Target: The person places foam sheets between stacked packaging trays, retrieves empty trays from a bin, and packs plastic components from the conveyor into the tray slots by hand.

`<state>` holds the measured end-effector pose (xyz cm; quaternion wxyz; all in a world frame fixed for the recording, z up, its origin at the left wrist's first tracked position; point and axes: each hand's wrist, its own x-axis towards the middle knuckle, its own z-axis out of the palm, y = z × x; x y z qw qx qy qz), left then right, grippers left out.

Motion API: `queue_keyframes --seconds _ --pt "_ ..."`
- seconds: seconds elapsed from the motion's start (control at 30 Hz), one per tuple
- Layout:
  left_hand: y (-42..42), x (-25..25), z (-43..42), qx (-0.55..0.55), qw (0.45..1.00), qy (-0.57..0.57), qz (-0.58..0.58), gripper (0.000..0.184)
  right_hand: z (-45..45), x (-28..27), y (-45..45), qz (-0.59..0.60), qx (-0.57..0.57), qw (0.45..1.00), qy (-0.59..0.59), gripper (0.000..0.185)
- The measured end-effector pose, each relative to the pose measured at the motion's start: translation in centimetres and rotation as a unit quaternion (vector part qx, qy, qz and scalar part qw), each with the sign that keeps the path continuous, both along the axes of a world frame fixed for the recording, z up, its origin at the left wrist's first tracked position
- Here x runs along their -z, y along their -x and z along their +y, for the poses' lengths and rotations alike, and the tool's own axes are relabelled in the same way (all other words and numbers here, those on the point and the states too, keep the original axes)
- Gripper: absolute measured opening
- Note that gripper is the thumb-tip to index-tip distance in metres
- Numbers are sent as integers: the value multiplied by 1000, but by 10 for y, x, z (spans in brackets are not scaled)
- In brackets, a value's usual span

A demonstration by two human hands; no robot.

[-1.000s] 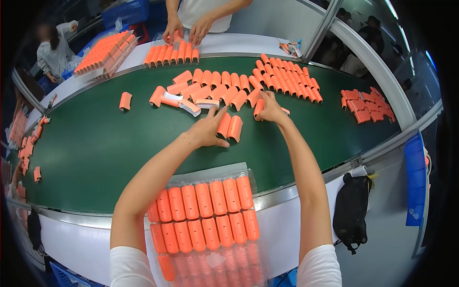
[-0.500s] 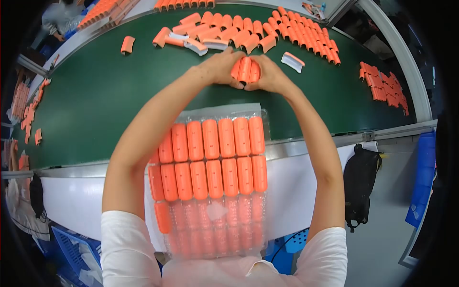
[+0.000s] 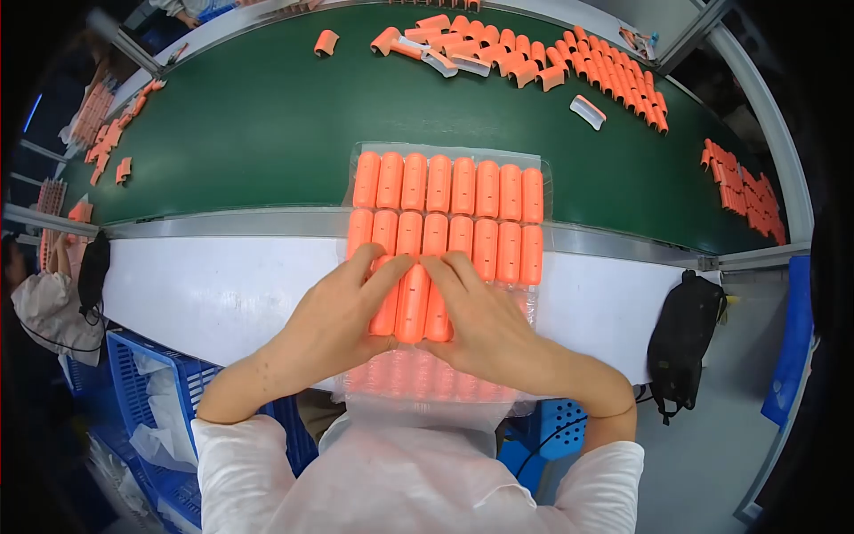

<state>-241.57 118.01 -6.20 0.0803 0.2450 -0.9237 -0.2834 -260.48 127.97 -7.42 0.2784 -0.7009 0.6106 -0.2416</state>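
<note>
Three orange curved shells [image 3: 411, 303] stand side by side between the two hands, above the third row of the clear plastic tray [image 3: 445, 149]. The left hand [image 3: 325, 316] closes on them from the left and the right hand [image 3: 489, 325] from the right, fingertips at the far ends and thumbs by the near ends, so the gap is narrow, just the width of the trio. Whether the shells touch the tray's floor cannot be told.

The two far rows [image 3: 463, 185] look full, eight shells in each. In the third row, the hands hide much of the left part; to the right of them the pockets [image 3: 525, 300] look unfilled. Nearer still, paler pink shapes [image 3: 418, 374] show through the clear plastic, and that part seems unfilled on top; whether a lower layer lies beneath is a judgement only. By this reading, about half of the tray's top is filled.

The tray spans the white table [image 3: 196, 280], the metal rail [image 3: 222, 222] and the near edge of the green belt [image 3: 258, 133]. Far on the belt lie packed shells [image 3: 623, 80], with an upturned shell [image 3: 587, 112] just nearer. A black bag [image 3: 685, 343] hangs at right.
</note>
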Motion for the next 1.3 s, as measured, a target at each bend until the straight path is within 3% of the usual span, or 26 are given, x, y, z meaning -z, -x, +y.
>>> queue_keyframes --seconds 0.2,0.3,0.4,0.43,0.5,0.63,0.67,0.77,0.87,0.93,1.03,1.1,1.13,1.3 --pt "-27 21 9 -18 999 -41 27 86 12 11 -21 11 25 994 -104 81" --pt "-32 29 7 -4 998 -42 41 83 22 7 -10 -46 37 996 -67 76" --pt "-24 35 -9 51 997 -6 62 70 26 5 11 -11 39 999 -16 65" --pt "-18 31 -16 42 997 4 58 66 21 -2 23 -7 78 996 -34 53" --pt "1 22 -37 26 995 27 89 54 5 -2 59 56 146 984 86 48" --pt "76 32 -138 -48 983 112 141 52 -63 8 161 84 330 938 68 48" --pt "116 47 -186 -84 973 154 152 58 -104 37 216 162 331 924 99 50" --pt "201 82 -262 -145 953 238 116 74 -176 64 252 155 303 935 102 52" --pt "245 102 -309 -158 954 252 37 75 -250 72 240 141 254 949 126 51" --pt "256 116 -326 -168 949 267 0 67 -288 76 226 154 217 954 137 47" --pt "253 127 -327 -184 955 228 38 67 -333 91 222 211 158 954 143 37" --pt "244 130 -323 -173 955 236 53 66 -349 95 213 255 176 943 121 36" --pt "242 133 -326 -171 960 216 52 67 -356 97 211 273 173 943 83 45" --pt "214 123 -303 -137 978 155 23 68 -354 95 196 319 159 934 23 35"
